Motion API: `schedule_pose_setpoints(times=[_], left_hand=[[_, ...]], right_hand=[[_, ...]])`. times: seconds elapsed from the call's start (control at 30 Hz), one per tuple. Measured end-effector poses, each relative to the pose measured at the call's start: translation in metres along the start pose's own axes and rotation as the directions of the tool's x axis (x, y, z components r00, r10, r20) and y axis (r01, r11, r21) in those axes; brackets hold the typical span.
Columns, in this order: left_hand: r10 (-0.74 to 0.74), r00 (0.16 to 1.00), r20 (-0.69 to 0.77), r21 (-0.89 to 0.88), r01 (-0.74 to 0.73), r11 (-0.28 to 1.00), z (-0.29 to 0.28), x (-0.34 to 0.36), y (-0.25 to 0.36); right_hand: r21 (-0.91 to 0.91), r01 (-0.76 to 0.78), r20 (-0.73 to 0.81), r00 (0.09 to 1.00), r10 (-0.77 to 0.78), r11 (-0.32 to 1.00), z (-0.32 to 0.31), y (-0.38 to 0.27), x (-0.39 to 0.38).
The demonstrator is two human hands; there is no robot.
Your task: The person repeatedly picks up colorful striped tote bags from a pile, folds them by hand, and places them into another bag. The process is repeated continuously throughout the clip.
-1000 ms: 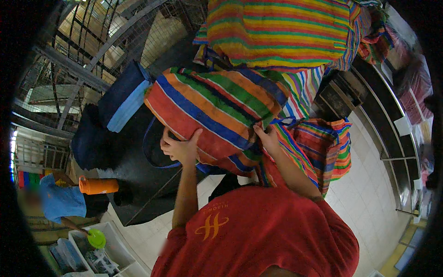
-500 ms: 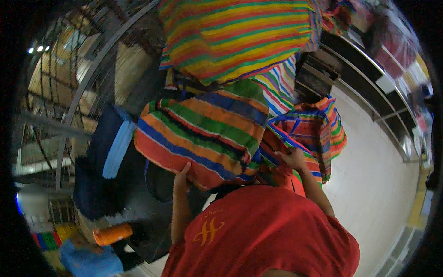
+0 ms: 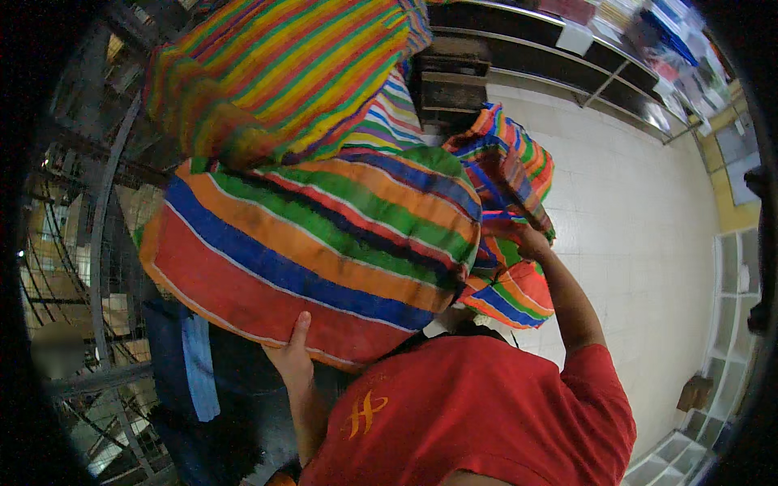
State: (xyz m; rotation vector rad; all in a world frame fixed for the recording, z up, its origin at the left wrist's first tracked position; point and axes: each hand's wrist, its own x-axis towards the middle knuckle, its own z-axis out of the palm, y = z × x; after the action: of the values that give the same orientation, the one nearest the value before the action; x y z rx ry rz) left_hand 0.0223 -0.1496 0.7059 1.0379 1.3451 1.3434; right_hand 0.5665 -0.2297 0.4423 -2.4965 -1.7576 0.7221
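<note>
A plump woven bag with broad orange, blue, green and red stripes lies across the front of my body. My left hand grips its lower edge, thumb on top and fingers hidden beneath. To the right, my right hand is closed on the folds of a second striped bag, slacker and crumpled; its fingertips are partly hidden in the cloth. A large bag with narrow yellow, green and red stripes rests beyond the first one. Between them shows a white multicoloured-striped cloth.
Dark metal mesh racks run along the left. Dark blue cloth with a light blue band lies below the bag. Pale tiled floor spreads on the right, bordered by long shelving and a white shelf unit. Dark crates stand beyond.
The view has swung, so the bags sit further left and more floor shows. The broad-striped bag looks larger and fuller, nearer me. Both hands keep hold, the right arm stretched further out.
</note>
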Motion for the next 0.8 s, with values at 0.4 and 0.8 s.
schedule_pose_setpoints(times=[0.4, 0.8], left_hand=[[0.603, 0.708, 0.368, 0.302, -0.704, 0.642, 0.135, -0.138, -0.040], [0.294, 0.209, 0.933, -0.017, -0.788, 0.616, 0.244, -0.052, -0.078]], right_hand=[[0.920, 0.094, -0.162, 0.975, 0.150, 0.379, -0.129, 0.098, -0.192], [0.990, 0.009, -0.059, 0.933, 0.355, 0.141, -0.069, 0.189, -0.218]])
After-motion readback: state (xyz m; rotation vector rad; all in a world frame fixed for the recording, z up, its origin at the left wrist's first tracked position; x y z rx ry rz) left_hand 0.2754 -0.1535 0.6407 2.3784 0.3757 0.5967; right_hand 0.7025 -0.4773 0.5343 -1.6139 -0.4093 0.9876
